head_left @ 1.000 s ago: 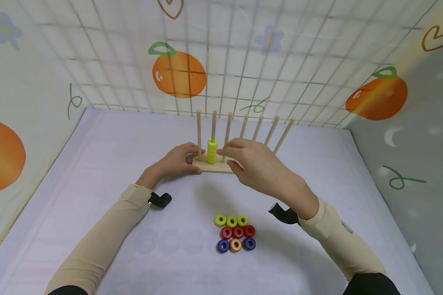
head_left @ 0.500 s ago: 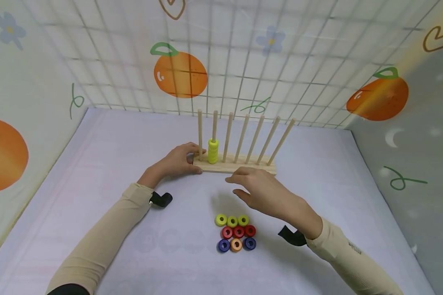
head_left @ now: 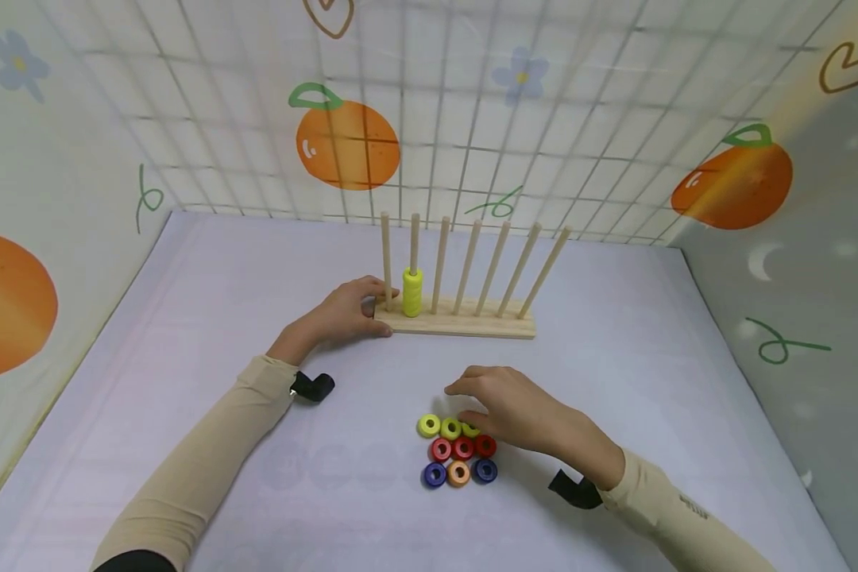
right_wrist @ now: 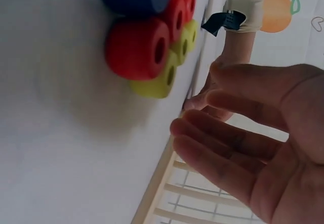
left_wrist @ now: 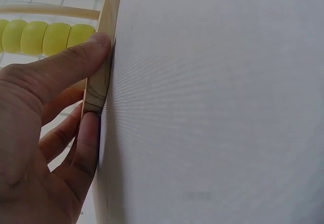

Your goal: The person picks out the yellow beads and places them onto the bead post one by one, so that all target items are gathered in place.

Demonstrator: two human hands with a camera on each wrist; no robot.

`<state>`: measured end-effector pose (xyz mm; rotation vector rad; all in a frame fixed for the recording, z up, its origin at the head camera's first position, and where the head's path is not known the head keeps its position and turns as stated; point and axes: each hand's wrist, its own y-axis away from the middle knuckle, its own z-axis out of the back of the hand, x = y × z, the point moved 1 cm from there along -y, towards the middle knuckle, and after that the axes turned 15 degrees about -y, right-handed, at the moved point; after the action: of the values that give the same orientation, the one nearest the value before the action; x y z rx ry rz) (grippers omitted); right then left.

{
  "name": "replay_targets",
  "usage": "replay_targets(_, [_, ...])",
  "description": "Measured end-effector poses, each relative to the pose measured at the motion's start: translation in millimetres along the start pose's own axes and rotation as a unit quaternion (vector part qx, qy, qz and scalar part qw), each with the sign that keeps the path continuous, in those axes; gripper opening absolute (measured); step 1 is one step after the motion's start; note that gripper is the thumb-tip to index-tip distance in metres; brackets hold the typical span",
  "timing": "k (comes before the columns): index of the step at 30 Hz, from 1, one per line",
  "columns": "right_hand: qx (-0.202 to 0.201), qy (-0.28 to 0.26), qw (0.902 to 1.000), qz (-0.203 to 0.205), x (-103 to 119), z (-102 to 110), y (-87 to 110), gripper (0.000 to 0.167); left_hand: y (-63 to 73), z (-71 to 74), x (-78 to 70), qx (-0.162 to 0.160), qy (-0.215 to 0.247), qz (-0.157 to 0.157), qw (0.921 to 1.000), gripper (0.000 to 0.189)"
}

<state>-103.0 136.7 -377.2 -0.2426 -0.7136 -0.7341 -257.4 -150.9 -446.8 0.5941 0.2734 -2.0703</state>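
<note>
My left hand [head_left: 339, 311] grips the left end of a wooden peg stand [head_left: 465, 324]. In the left wrist view, its thumb and fingers [left_wrist: 87, 140] pinch the stand's base from both sides. Several upright pegs rise from the base, and a stack of yellow beads [head_left: 412, 295] fills the lower part of the second peg from the left. Over the loose beads hovers my right hand [head_left: 518, 411], empty, fingers apart and slightly bent. Its thumb overlaps the rightmost of three yellow beads in the head view. Red beads [right_wrist: 126, 52] lie beside the yellow ones.
Nearer the body, a row holds two blue beads [head_left: 427, 481] with an orange bead [head_left: 451, 481] between them. All lie on the white tabletop [head_left: 314, 500]. A printed cloth wall [head_left: 229, 119] stands behind and at both sides.
My right hand has come away from the yellow stack, down and toward the body, to the loose beads. The left hand has stayed on the stand.
</note>
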Motion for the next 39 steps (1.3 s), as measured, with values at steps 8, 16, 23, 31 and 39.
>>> replay_targets(8, [0.012, -0.004, 0.9994, -0.031, -4, -4, 7.9, 0.031, 1.0, 0.0, -1.2, -0.002, 0.002, 0.000, 1.0000, 0.071])
replay_targets(16, [0.016, -0.001, 0.9990, -0.042, -7, -8, 12.6, 0.027, 0.3, -0.4, -0.7, -0.005, -0.002, 0.000, 1.0000, 0.071])
replay_targets(23, [0.008, -0.011, 0.9990, -0.041, -11, -11, 13.6, 0.020, 0.2, -1.3, 0.0, -0.002, 0.008, 0.001, 1.0000, 0.071])
replay_targets(31, [-0.012, -0.007, 0.9996, -0.023, -9, -16, 14.3, 0.021, 1.5, -0.2, -0.5, -0.001, 0.011, 0.006, 0.9999, 0.071])
replay_targets(39, [-0.036, -0.022, 0.9991, -0.005, -9, -21, 14.8, 0.024, 1.3, 0.8, -0.8, -0.003, 0.007, -0.002, 1.0000, 0.071])
